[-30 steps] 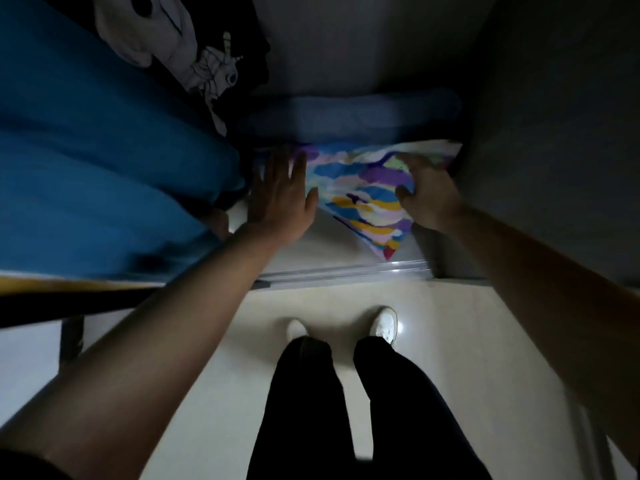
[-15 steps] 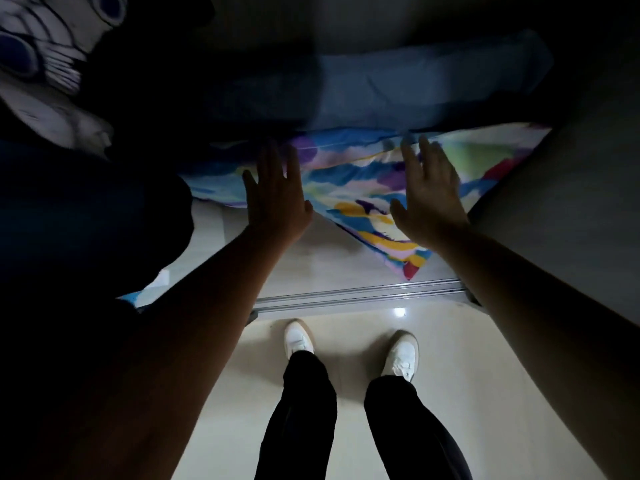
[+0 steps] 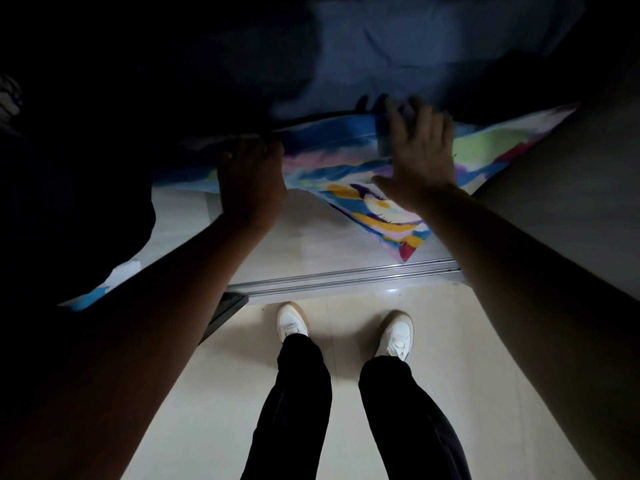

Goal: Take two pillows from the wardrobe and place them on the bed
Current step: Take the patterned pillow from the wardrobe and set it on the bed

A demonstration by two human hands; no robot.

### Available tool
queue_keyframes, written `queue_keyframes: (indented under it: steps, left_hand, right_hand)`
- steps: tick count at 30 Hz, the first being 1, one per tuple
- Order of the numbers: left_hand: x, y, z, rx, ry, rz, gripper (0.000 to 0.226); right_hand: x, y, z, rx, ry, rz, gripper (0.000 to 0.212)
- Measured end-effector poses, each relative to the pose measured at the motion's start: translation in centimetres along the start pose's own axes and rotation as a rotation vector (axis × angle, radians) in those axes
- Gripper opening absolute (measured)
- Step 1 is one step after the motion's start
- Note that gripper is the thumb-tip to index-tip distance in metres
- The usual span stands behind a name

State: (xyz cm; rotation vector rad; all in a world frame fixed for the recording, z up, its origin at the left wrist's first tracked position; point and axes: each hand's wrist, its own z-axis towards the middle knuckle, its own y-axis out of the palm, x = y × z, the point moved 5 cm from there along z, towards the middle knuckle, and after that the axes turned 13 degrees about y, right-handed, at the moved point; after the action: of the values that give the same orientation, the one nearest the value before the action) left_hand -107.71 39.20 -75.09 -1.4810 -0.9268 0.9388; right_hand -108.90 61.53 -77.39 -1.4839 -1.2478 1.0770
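Inside the dark wardrobe a colourful patterned pillow (image 3: 346,161) lies under a dark blue pillow (image 3: 398,53). One corner of the colourful pillow hangs down toward the wardrobe floor. My left hand (image 3: 251,178) is at the seam between the two pillows, its fingers curled over the colourful pillow's upper edge. Flat on the colourful pillow lies my right hand (image 3: 419,154), fingers spread, with the fingertips touching the lower edge of the blue pillow. The far parts of both pillows are lost in shadow.
Dark hanging clothes (image 3: 69,168) fill the left side. The wardrobe's side wall (image 3: 571,202) stands on the right. A metal sliding track (image 3: 346,277) runs along the wardrobe's front edge. My feet in white shoes (image 3: 292,323) stand on the pale tiled floor (image 3: 450,341).
The view has closed in on the wardrobe. My left hand went from flat and open to curled on the colourful pillow's upper edge. My right hand slid up to the blue pillow's edge.
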Motion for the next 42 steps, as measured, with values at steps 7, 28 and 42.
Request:
queue_keyframes:
  steps: [7, 28, 42]
  left_hand:
    - [0.1, 2.6, -2.7, -0.120, 0.071, -0.109, 0.091]
    - [11.7, -9.3, -12.2, -0.324, 0.159, -0.067, 0.022]
    - [28.1, -30.1, -24.1, -0.218, 0.998, -0.014, 0.044]
  right_hand:
    - [-1.7, 3.2, -1.4, 0.054, 0.029, -0.042, 0.102]
    - [4.6, -4.8, -25.9, -0.375, 0.395, 0.109, 0.072]
    - [12.2, -22.8, -54.7, -0.117, 0.938, 0.128, 0.050]
